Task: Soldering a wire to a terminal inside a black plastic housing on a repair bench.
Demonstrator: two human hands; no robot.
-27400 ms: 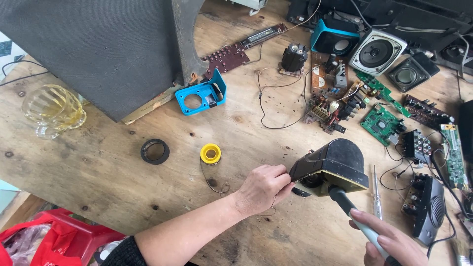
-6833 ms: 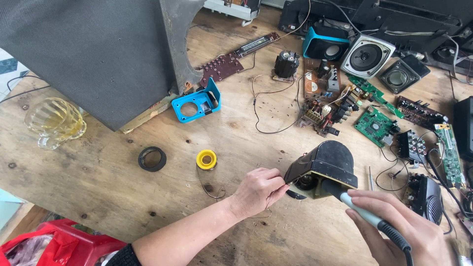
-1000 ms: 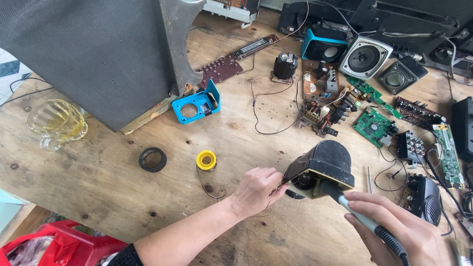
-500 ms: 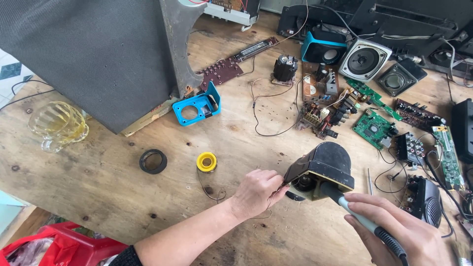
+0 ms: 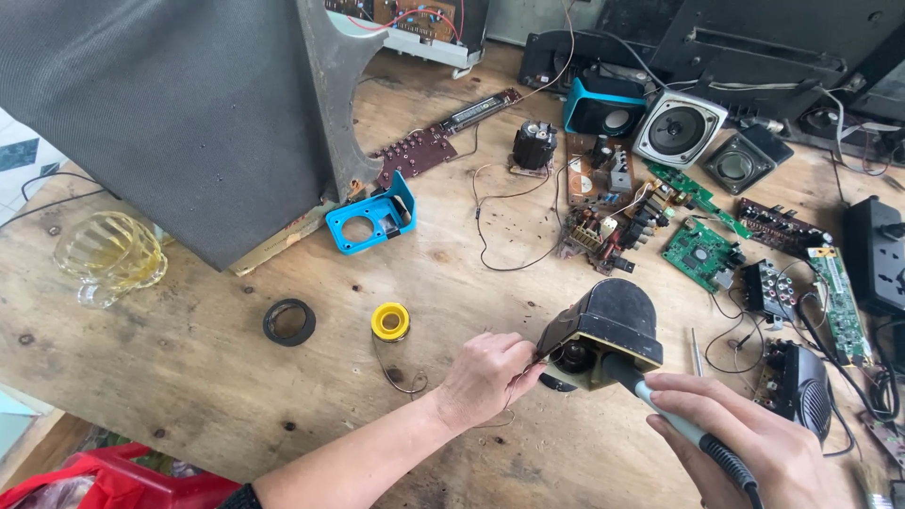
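Wooden tabletop (image 5: pixel 189 377): yellow solder spool (image 5: pixel 390 321) & black ring (image 5: pixel 288 321) left of left hand (image 5: pixel 485 377); circuit boards (image 5: pixel 698 250) beyond. Left fingers (image 5: pixel 520 356) pinched on thin wire at black speaker housing (image 5: pixel 603 332). Right hand (image 5: pixel 754 452) fingers wrapped around soldering iron (image 5: pixel 674 424), tip inside housing.

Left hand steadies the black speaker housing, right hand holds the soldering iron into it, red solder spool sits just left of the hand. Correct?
One thing is off: the solder spool is yellow, not red, as the head view shows. The rest stands: the left hand steadies the black speaker housing, the right hand holds the soldering iron into it, and the spool sits on the table left of the left hand.
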